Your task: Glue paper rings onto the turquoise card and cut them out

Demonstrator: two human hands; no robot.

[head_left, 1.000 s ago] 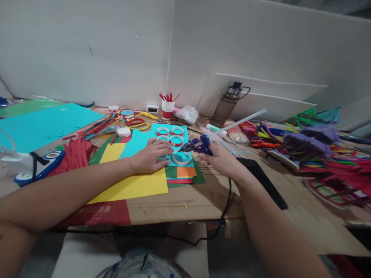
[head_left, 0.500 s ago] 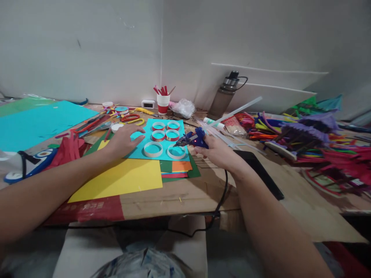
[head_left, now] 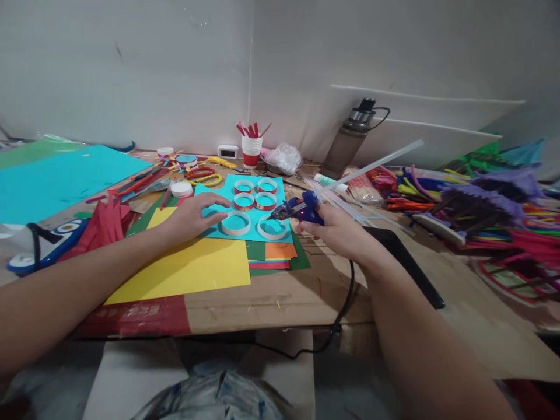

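Note:
My right hand (head_left: 335, 227) is wrapped round a blue hot glue gun (head_left: 304, 209), its red light lit. A long translucent glue stick (head_left: 376, 165) rises behind the gun. The nozzle points down at the front right white ring (head_left: 272, 235). My left hand (head_left: 195, 216) has its fingers apart beside the front left white ring (head_left: 235, 233); I cannot tell if they touch it. Both rings stand on a light blue sheet (head_left: 255, 232). Behind them are several red-and-white rings (head_left: 244, 202).
A yellow sheet (head_left: 188, 268) and other coloured papers lie in front. Scissors (head_left: 209, 179), a paper cup (head_left: 251, 153) and a tilted bottle (head_left: 347, 140) are farther back. Colourful craft pieces (head_left: 476, 204) crowd the right. The gun's black cord (head_left: 349, 297) hangs over the table edge.
My left hand has moved right and slightly toward me, closer to the front left ring. The glue gun nozzle stays at the front right ring. The whole view has shifted a little.

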